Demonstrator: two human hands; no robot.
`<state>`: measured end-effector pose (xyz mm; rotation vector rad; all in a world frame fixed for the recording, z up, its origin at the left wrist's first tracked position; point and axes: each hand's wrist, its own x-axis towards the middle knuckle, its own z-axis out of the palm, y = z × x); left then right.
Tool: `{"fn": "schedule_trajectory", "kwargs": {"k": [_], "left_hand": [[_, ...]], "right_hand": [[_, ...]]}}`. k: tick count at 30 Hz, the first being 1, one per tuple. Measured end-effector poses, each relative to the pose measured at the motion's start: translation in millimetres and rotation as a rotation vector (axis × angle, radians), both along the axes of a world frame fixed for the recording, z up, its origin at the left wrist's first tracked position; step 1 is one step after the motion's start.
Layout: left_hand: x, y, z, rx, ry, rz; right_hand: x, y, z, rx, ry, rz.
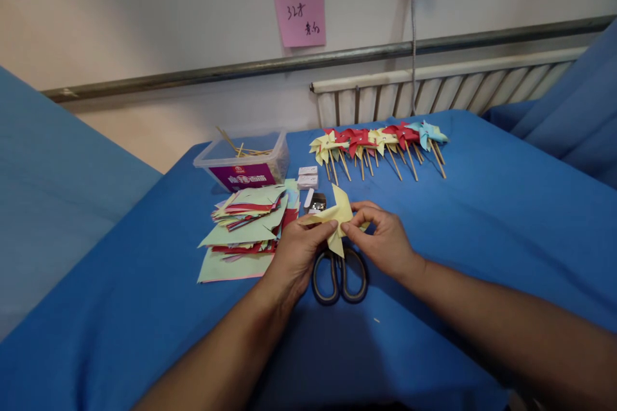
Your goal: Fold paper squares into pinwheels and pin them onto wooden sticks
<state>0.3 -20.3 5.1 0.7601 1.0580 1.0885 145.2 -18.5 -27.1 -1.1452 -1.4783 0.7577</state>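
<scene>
A yellow paper pinwheel [341,209] is held up between both hands, its folded blades pointing several ways. My left hand [301,247] pinches it from the left, thumb near the centre. From the right, my right hand [383,237] grips it with thumb and fingertips, also close to the centre. No stick shows on this pinwheel. Below it lie scissors [354,298] with dark handles toward me; their blades are hidden under the hands and paper. Just beyond my left hand sits a small open box [316,201] with shiny bits inside.
Stacked coloured paper [241,234] lies at left, before a clear plastic tub [279,160] holding wooden sticks. Small white boxes [307,178] stand beside it. Finished pinwheels on sticks [359,139] line the back of the blue-covered table [506,237]. A radiator [448,87] is behind.
</scene>
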Motion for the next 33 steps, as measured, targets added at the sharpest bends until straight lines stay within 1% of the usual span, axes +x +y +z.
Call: {"fn": "schedule_trajectory", "kwargs": {"k": [11,13,15,16,18,21,24,26,29,33], "left_hand": [[-2.3,0.9,-2.1,0.019,0.024,0.005],[-2.5,0.9,-1.0,0.013,0.02,-0.002],[-2.6,0.7,0.3,0.0,0.02,-0.017],[-2.8,0.5,0.8,-0.006,0.023,-0.029],[-3.5,0.3,1.3,-0.009,0.036,-0.064],[-4.9,0.0,0.9,-0.005,0.076,-0.145],[-6.1,0.1,0.2,0.011,0.142,-0.212],[-6.4,0.4,-0.4,0.015,0.169,-0.233],[-5.8,0.7,-2.1,-0.005,0.162,-0.217],[-3.7,-0.3,-3.8,-0.028,0.178,-0.134]], "right_hand": [[3.3,-3.1,6.1,-0.016,0.084,0.059],[5.4,-1.8,6.7,-0.041,0.166,0.044],[6.6,0.7,6.8,-0.1,0.305,0.038],[6.8,2.2,6.8,-0.139,0.375,0.057],[6.5,4.5,7.2,-0.231,0.476,0.144],[5.3,5.5,8.3,-0.345,0.525,0.275],[4.1,4.6,8.6,-0.385,0.52,0.311],[3.7,4.2,8.1,-0.395,0.521,0.321],[3.0,4.5,7.3,-0.407,0.547,0.318],[1.9,5.1,7.3,-0.388,0.559,0.249]]}}
